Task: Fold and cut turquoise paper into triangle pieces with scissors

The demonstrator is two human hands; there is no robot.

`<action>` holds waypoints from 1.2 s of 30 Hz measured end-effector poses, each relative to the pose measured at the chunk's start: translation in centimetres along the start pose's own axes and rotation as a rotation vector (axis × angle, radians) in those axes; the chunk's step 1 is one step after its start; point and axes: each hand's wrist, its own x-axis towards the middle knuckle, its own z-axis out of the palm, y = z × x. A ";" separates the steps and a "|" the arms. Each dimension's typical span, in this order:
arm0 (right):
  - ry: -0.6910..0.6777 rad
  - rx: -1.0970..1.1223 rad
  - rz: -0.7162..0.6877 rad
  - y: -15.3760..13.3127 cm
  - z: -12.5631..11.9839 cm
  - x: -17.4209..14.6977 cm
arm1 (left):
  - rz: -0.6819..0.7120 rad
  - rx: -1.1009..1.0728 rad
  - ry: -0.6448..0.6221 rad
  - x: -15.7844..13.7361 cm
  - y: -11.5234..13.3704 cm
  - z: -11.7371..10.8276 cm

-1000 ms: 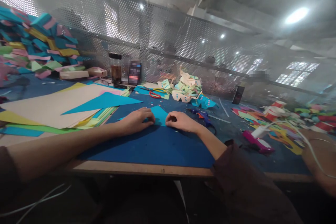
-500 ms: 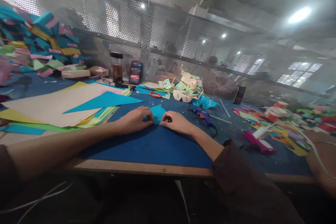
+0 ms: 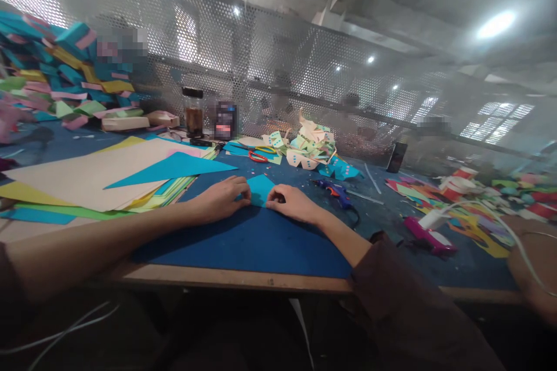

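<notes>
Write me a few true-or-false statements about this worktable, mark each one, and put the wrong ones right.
1. A piece of bright blue paper shows between the left hand and the right hand. True.

2. The glue gun is gripped in the left hand. False: it lies on the table, to the right of the right hand.

3. The large blue triangle lies on top of a cream sheet. True.

4. The jar has a red lid. False: its lid is black.

5. The scissors lie on the table beyond the hands. True.
</notes>
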 end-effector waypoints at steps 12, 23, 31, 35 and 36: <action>0.001 0.005 -0.004 0.0 0.0 -0.1 | -0.075 -0.043 -0.095 0.0 -0.8 -0.8; -0.003 0.009 0.010 -0.1 -0.2 -0.2 | -0.133 -0.016 -0.173 0.0 -1.0 -2.3; -0.009 0.024 0.014 0.0 -0.3 -0.2 | -0.134 -0.009 -0.227 0.1 -1.5 -3.3; -0.005 0.022 0.014 -0.1 -0.3 -0.2 | -0.129 -0.007 -0.240 0.1 -2.5 -3.3; -0.004 0.025 0.014 -0.1 -0.3 -0.2 | -0.128 -0.001 -0.243 0.1 -2.7 -3.3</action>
